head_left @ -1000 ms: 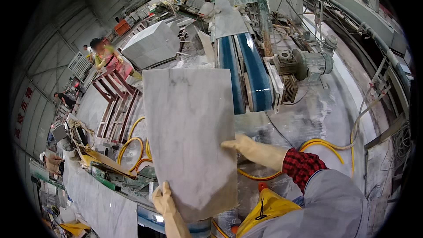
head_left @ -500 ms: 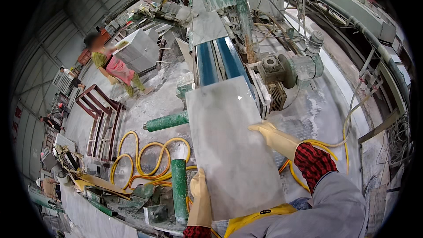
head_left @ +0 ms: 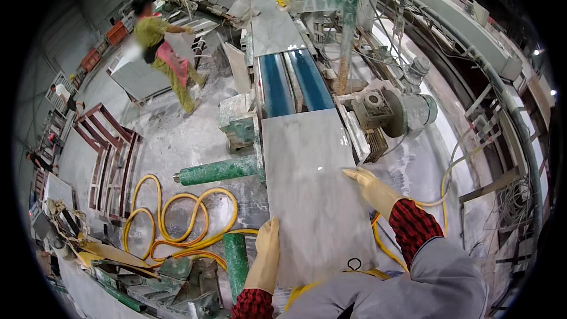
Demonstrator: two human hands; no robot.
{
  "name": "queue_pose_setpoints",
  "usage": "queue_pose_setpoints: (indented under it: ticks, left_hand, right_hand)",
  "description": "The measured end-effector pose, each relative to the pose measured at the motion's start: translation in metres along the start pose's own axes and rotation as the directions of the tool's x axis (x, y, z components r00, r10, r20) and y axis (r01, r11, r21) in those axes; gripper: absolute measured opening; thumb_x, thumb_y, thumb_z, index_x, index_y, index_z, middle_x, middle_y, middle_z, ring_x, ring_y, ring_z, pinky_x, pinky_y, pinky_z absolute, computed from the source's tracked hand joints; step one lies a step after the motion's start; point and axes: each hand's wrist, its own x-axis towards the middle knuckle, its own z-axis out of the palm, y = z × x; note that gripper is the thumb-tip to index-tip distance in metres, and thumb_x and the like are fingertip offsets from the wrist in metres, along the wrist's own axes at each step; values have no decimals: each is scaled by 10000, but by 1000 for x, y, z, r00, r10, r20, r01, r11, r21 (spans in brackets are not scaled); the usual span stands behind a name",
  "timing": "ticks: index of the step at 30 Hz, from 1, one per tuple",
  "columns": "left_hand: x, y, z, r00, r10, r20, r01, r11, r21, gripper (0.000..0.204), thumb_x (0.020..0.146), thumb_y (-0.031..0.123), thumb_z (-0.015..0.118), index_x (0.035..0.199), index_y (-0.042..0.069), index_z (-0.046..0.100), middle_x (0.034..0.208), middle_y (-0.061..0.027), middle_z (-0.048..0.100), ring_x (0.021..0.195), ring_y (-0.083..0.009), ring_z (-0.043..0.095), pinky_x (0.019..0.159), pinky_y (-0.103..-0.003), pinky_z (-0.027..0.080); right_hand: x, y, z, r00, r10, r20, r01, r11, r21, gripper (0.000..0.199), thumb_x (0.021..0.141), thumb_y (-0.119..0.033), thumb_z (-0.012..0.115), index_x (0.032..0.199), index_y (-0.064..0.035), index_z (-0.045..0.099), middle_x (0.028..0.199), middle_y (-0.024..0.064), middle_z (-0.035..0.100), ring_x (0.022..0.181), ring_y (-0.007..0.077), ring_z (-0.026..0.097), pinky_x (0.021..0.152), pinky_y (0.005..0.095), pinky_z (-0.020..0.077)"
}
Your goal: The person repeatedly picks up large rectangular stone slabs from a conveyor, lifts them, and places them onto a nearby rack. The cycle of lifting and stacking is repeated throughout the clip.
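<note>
A grey-white polished stone slab (head_left: 313,195) stretches from just before my body to a conveyor, its far end over the blue belts (head_left: 277,85). My left hand (head_left: 266,254), in a cream glove, is closed on the slab's left edge near its close end. Farther up, my right hand (head_left: 375,189), in a matching glove, holds the right edge. The undersides of both grips are hidden. Ahead on the same conveyor lies a second pale slab (head_left: 274,23).
A green roller (head_left: 218,170) sticks out left of the conveyor, and another roller (head_left: 236,263) stands beside my left forearm. Yellow hose (head_left: 201,224) coils on the floor. A motor (head_left: 407,109) flanks the conveyor's right side. A co-worker (head_left: 165,53) stands by pale stacked slabs (head_left: 139,77) at left.
The slab has turned slightly and now lines up straighter with the belts, both my hands still on its edges. The co-worker has moved rightward past the stack, with an arm stretched out.
</note>
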Motion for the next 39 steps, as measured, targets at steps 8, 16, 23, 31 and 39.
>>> queue_pose_setpoints:
  ticks: [8, 16, 23, 31, 39]
  left_hand:
    - [47, 33, -20, 907, 76, 415, 266, 660, -702, 559, 1081, 459, 576, 1418, 22, 667, 1321, -105, 763, 1166, -268, 742, 984, -424, 569]
    - [0, -34, -45, 787, -194, 586, 515, 730, -449, 434, 1048, 270, 761, 1347, -36, 692, 1224, -111, 770, 1051, -216, 760, 931, -369, 617]
    - [117, 55, -23, 936, -158, 315, 334, 685, -647, 484, 1044, 335, 746, 1333, -48, 676, 1189, -147, 767, 977, -233, 748, 792, -350, 626]
    - [132, 63, -6, 876, -147, 459, 438, 639, -632, 533, 1145, 477, 549, 1312, -14, 668, 1132, -146, 773, 922, -199, 739, 803, -346, 635]
    - [162, 90, 34, 910, -66, 410, 349, 657, -668, 531, 1161, 440, 541, 1150, -64, 710, 1033, -178, 803, 760, -202, 749, 649, -313, 632]
  right_hand:
    - [-85, -6, 9, 495, 409, 767, -838, -7, 545, 503, 1057, -463, 726, 1358, -60, 731, 1172, 85, 794, 1016, 177, 750, 868, 320, 601]
    - [-97, -10, 44, 515, 663, 543, -751, 44, 659, 271, 970, -338, 856, 974, -94, 739, 817, -29, 652, 675, 83, 538, 609, 280, 400]
    - [27, 69, 88, 519, 806, 284, -644, 151, 750, 478, 973, -400, 840, 1177, 6, 690, 1012, 94, 738, 750, 180, 682, 700, 313, 558]
    - [65, 49, 42, 476, 669, 571, -723, -72, 687, 610, 1034, -523, 744, 1219, 57, 703, 990, 171, 770, 766, 253, 740, 762, 387, 649]
    - [100, 45, 76, 551, 678, 487, -667, 8, 745, 669, 1146, -551, 502, 1130, 71, 747, 991, 214, 813, 746, 239, 765, 675, 340, 649]
